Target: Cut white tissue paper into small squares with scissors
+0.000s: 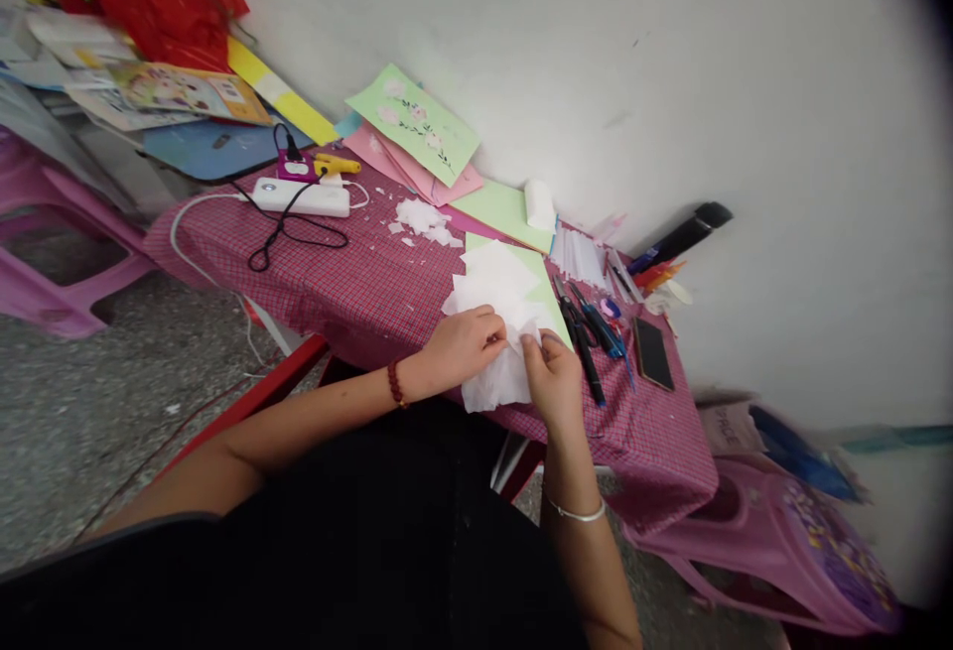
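My left hand (462,344) and my right hand (552,372) meet over a thin white tissue sheet (495,382) at the near edge of a small table covered with a red checked cloth (349,273). Both hands pinch the tissue between closed fingers, the left from the left side, the right from the right. More white tissue sheets (495,278) lie just beyond, on a light green paper (547,298). A red bead bracelet is on the left wrist, a silver bangle on the right.
Scissors and pens (592,332) and a dark phone (653,353) lie to the right. White paper scraps (421,218), green and pink cards (417,124), a white power strip (302,196) with a glue gun sit farther back. Pink stools stand left and right.
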Available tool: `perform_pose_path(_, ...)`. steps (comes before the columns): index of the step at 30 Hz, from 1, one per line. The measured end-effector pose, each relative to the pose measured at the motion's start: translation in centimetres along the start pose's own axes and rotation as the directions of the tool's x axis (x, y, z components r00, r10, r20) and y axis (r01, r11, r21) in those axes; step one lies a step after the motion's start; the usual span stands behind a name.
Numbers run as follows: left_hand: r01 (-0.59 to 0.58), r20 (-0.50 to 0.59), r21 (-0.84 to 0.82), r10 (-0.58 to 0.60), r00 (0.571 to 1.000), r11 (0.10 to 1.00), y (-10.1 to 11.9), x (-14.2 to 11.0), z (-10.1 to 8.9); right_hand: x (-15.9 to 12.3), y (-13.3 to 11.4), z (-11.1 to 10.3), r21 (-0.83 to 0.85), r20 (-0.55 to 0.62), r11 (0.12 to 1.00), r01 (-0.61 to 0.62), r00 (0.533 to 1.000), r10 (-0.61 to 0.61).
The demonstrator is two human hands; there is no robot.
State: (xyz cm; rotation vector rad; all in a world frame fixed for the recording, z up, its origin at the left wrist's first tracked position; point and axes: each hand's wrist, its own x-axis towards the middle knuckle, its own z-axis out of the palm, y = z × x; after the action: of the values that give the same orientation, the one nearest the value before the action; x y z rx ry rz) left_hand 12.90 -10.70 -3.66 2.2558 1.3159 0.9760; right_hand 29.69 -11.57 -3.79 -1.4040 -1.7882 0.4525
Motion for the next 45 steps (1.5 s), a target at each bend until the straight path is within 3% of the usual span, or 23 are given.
perform_pose_path(12,0.007,0.009,-0.121,-0.006,1.000,0.993,-0.7,0.0,-0.5,-0.2,-0.3,-0.3,-0.101,-0.012,0.994,0.046,0.999,-0.047)
perform_pose_path(19,-0.072,-0.069,-0.317,0.052,0.996,0.946,-0.4,0.3,-0.9,0.0,-0.3,-0.7,0.000,0.149,1.000,0.020,0.989,-0.020)
perform_pose_path(25,-0.096,-0.082,-0.348,0.072,0.994,0.933,-0.6,0.2,-0.4,0.1,-0.3,-0.4,-0.095,0.115,0.995,0.013,0.993,-0.002)
perform_pose_path(27,-0.088,-0.084,-0.340,0.063,0.994,0.936,-0.8,0.1,-0.4,0.2,-0.1,-0.3,-0.046,0.089,0.999,-0.016,0.996,0.020)
perform_pose_path(31,-0.101,-0.055,-0.319,0.088,0.995,0.942,-0.9,-0.1,-0.6,0.5,0.4,-0.3,0.229,0.033,0.967,-0.108,0.994,0.103)
perform_pose_path(41,-0.373,-0.056,-0.044,0.371,0.927,0.927,-1.8,-1.1,0.0,0.6,2.3,0.1,0.505,-0.004,0.834,-0.223,0.966,0.260)
perform_pose_path(45,-0.304,-0.089,-0.077,0.297,0.951,0.949,-1.5,-1.3,0.0,0.7,2.1,0.0,0.546,-0.018,0.811,-0.213,0.964,0.266)
